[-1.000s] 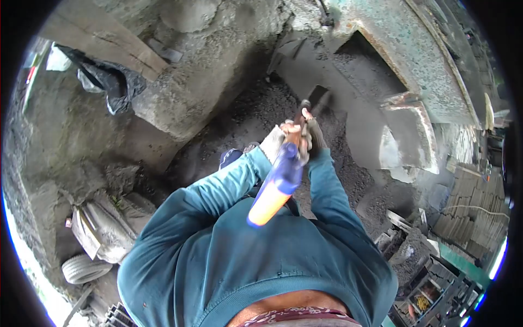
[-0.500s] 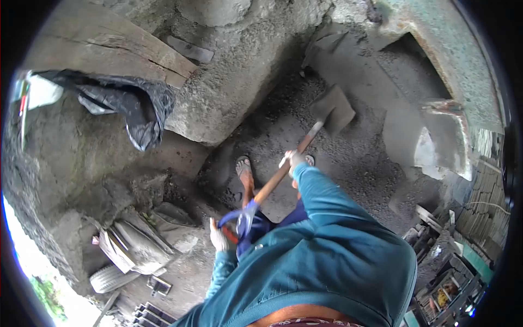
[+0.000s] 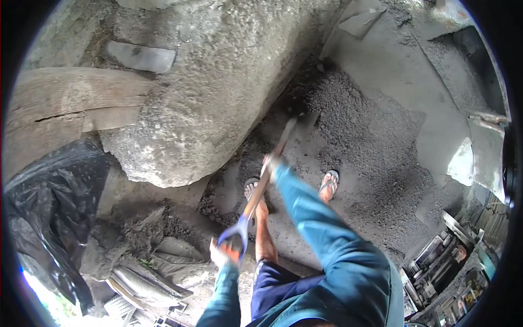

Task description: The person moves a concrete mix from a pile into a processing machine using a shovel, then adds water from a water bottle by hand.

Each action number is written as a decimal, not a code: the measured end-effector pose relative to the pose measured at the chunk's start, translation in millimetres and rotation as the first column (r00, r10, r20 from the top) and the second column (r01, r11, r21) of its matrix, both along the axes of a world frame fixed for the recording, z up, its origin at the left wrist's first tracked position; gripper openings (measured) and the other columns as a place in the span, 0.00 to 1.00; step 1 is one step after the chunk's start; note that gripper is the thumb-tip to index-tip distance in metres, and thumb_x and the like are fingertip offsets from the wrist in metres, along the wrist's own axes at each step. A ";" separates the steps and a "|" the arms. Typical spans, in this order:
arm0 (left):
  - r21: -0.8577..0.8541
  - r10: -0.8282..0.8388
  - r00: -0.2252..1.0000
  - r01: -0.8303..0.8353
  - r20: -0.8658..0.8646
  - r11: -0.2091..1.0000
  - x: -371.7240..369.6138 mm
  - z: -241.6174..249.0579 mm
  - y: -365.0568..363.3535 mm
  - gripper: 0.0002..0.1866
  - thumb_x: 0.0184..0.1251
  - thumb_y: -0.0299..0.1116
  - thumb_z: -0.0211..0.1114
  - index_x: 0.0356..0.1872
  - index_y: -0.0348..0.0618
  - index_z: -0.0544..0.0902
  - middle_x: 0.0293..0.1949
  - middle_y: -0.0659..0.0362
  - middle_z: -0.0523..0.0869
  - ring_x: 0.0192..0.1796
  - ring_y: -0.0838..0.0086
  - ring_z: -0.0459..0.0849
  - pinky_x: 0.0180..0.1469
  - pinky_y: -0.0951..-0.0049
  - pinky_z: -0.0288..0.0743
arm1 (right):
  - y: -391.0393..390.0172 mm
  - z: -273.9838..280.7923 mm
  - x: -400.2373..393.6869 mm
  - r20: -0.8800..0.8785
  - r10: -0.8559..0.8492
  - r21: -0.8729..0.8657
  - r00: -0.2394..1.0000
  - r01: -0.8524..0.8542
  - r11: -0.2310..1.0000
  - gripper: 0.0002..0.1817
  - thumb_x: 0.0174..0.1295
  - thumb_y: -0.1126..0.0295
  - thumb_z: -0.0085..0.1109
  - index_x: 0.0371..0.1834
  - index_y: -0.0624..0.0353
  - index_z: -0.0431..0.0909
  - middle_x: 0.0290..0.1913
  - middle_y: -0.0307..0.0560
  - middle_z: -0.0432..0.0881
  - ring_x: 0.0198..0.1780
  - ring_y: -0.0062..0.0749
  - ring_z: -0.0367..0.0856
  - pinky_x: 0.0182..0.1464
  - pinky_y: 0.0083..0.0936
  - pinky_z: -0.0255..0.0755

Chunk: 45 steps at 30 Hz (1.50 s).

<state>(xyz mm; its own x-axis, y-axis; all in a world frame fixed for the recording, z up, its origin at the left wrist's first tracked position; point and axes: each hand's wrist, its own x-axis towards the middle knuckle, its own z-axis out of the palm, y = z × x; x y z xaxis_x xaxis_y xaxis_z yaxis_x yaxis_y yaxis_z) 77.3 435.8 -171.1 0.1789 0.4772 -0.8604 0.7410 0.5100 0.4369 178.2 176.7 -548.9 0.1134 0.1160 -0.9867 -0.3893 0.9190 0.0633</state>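
Note:
A shovel (image 3: pixel 265 184) with a wooden shaft and a blue D-shaped handle slants across the middle of the view. My left hand (image 3: pixel 224 254) is closed on the handle's orange-red grip at the lower end. Farther up the shaft, my right hand (image 3: pixel 271 162) is wrapped round the wood. The shovel's blade (image 3: pixel 303 128) rests low at the dark gravel (image 3: pixel 348 117), beside the big rock, and its outline is partly lost in the grey material. Both my feet, in sandals, stand apart on either side of the shaft.
A large rock (image 3: pixel 190 103) borders the shovel on the left. Black plastic sheeting (image 3: pixel 52 191) hangs below a wooden beam (image 3: pixel 76 101). Grey sheets (image 3: pixel 392 65) lie at the upper right. Metal parts (image 3: pixel 436 261) are piled at the lower right, and a tyre lies lower left.
The shovel blade has moved left, from the open gravel to beside the rock. My right hand has moved left with the shaft. The camera view has shifted, and both feet now show fully.

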 end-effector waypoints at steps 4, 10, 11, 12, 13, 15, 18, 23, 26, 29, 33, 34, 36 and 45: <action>-0.094 -0.003 0.998 0.009 0.068 0.996 55.8 -14.5 -89.1 0.21 0.71 0.59 0.55 0.27 0.55 0.71 0.18 0.67 0.65 0.18 0.73 0.59 0.23 0.68 0.54 | -103.3 79.0 54.7 0.153 0.016 -0.194 0.988 0.014 0.981 0.09 0.67 0.61 0.61 0.38 0.47 0.70 0.27 0.40 0.72 0.23 0.37 0.73 0.24 0.45 0.71; 0.204 -0.094 0.976 0.052 0.198 0.978 -19.2 -22.9 -50.9 0.20 0.70 0.56 0.57 0.25 0.55 0.69 0.19 0.66 0.70 0.18 0.74 0.67 0.19 0.67 0.59 | -78.1 146.3 9.6 0.140 -0.155 -0.127 0.978 0.173 0.977 0.06 0.65 0.73 0.62 0.34 0.50 0.73 0.24 0.37 0.75 0.20 0.31 0.73 0.23 0.37 0.72; 0.157 -0.076 0.981 0.049 0.176 0.986 -22.9 -10.3 -48.7 0.21 0.71 0.56 0.56 0.24 0.55 0.68 0.19 0.65 0.70 0.18 0.73 0.66 0.19 0.68 0.59 | -75.4 158.0 -0.1 0.161 -0.163 -0.125 0.973 0.184 0.975 0.07 0.64 0.72 0.63 0.34 0.50 0.73 0.25 0.36 0.76 0.21 0.30 0.73 0.23 0.37 0.71; 0.109 -0.063 0.986 0.046 0.155 0.993 -24.1 4.4 -46.0 0.22 0.71 0.57 0.54 0.22 0.54 0.68 0.18 0.65 0.70 0.18 0.73 0.66 0.19 0.69 0.59 | -75.5 171.8 -11.6 0.177 -0.178 -0.128 0.968 0.202 0.971 0.08 0.63 0.72 0.63 0.36 0.50 0.72 0.27 0.37 0.76 0.21 0.29 0.73 0.23 0.36 0.72; 0.126 -0.069 0.986 0.050 0.151 0.991 -27.0 14.2 -43.4 0.23 0.70 0.58 0.53 0.21 0.55 0.68 0.18 0.64 0.71 0.17 0.73 0.64 0.20 0.71 0.59 | -76.4 189.0 -21.4 0.154 -0.188 -0.142 0.970 0.210 0.967 0.08 0.63 0.73 0.62 0.38 0.50 0.71 0.27 0.37 0.76 0.22 0.30 0.74 0.24 0.36 0.72; 0.212 -0.144 0.978 0.111 0.148 0.971 -27.5 43.7 -47.8 0.23 0.70 0.57 0.54 0.21 0.54 0.67 0.18 0.65 0.70 0.17 0.73 0.65 0.20 0.71 0.60 | -79.3 220.3 -46.0 0.114 -0.236 -0.158 0.965 0.253 0.955 0.08 0.63 0.73 0.62 0.39 0.52 0.71 0.28 0.39 0.75 0.23 0.32 0.74 0.26 0.39 0.74; 0.211 -0.247 0.963 0.221 0.109 0.952 -18.6 85.0 -69.3 0.26 0.70 0.59 0.54 0.18 0.52 0.67 0.16 0.63 0.70 0.16 0.70 0.67 0.18 0.68 0.60 | -96.4 247.3 -102.2 0.161 -0.449 -0.106 0.879 0.467 0.878 0.09 0.63 0.71 0.63 0.39 0.52 0.70 0.28 0.40 0.74 0.25 0.34 0.75 0.29 0.41 0.76; -0.153 -0.558 0.830 0.554 0.018 0.818 -22.3 43.2 -55.6 0.33 0.63 0.67 0.56 0.15 0.46 0.70 0.15 0.59 0.71 0.15 0.66 0.68 0.16 0.63 0.60 | -181.2 371.6 -201.2 0.207 -0.541 -0.428 0.815 0.573 0.699 0.11 0.65 0.77 0.58 0.44 0.50 0.69 0.28 0.40 0.73 0.19 0.32 0.72 0.21 0.37 0.71; -0.303 -0.677 0.735 0.642 -0.016 0.704 -15.5 68.5 -153.8 0.29 0.63 0.63 0.57 0.15 0.49 0.70 0.14 0.61 0.70 0.15 0.66 0.68 0.16 0.63 0.61 | -240.3 394.9 -275.7 -0.016 -0.691 -0.599 0.723 0.546 0.585 0.06 0.64 0.76 0.58 0.40 0.55 0.71 0.26 0.41 0.74 0.20 0.32 0.75 0.18 0.34 0.70; -0.503 -0.788 0.539 0.790 0.297 0.350 -22.9 14.8 -214.3 0.27 0.65 0.64 0.54 0.24 0.50 0.74 0.15 0.62 0.71 0.15 0.67 0.69 0.16 0.64 0.62 | -296.1 492.2 -356.1 0.271 -0.739 -0.741 0.617 0.624 0.250 0.06 0.66 0.74 0.57 0.40 0.61 0.70 0.25 0.45 0.76 0.20 0.34 0.77 0.18 0.36 0.72; -0.483 -0.813 0.336 0.872 0.475 0.078 -75.4 184.6 -394.3 0.25 0.67 0.60 0.58 0.33 0.45 0.78 0.22 0.61 0.75 0.21 0.71 0.74 0.16 0.67 0.66 | -377.6 621.7 -471.5 0.536 -0.604 -0.764 0.590 0.643 -0.049 0.08 0.68 0.65 0.57 0.39 0.57 0.71 0.21 0.47 0.75 0.22 0.43 0.79 0.28 0.42 0.77; -0.324 -0.591 0.226 0.944 0.774 -0.063 -92.6 194.4 -420.7 0.20 0.69 0.52 0.61 0.33 0.44 0.79 0.24 0.61 0.79 0.23 0.75 0.76 0.17 0.68 0.67 | -396.1 658.8 -495.3 0.588 -0.543 -0.755 0.599 0.648 -0.103 0.10 0.71 0.64 0.51 0.33 0.56 0.70 0.23 0.45 0.76 0.19 0.38 0.75 0.26 0.40 0.76; 0.199 -0.320 -0.355 0.880 0.878 -0.432 -98.0 316.1 -458.5 0.15 0.64 0.41 0.71 0.35 0.39 0.80 0.29 0.58 0.84 0.30 0.76 0.82 0.28 0.71 0.74 | -423.8 710.2 -539.7 0.801 -0.423 -0.557 0.423 0.785 -0.271 0.10 0.69 0.63 0.54 0.33 0.56 0.71 0.22 0.41 0.74 0.22 0.37 0.76 0.30 0.39 0.77; -0.419 -0.733 0.374 0.898 0.568 0.133 -9.1 238.7 -334.2 0.22 0.70 0.55 0.61 0.29 0.45 0.77 0.20 0.60 0.75 0.18 0.72 0.75 0.20 0.71 0.71 | -356.6 638.7 -362.9 0.756 -0.475 -0.428 0.450 0.889 0.162 0.10 0.61 0.68 0.64 0.41 0.52 0.73 0.29 0.40 0.74 0.29 0.36 0.78 0.37 0.42 0.78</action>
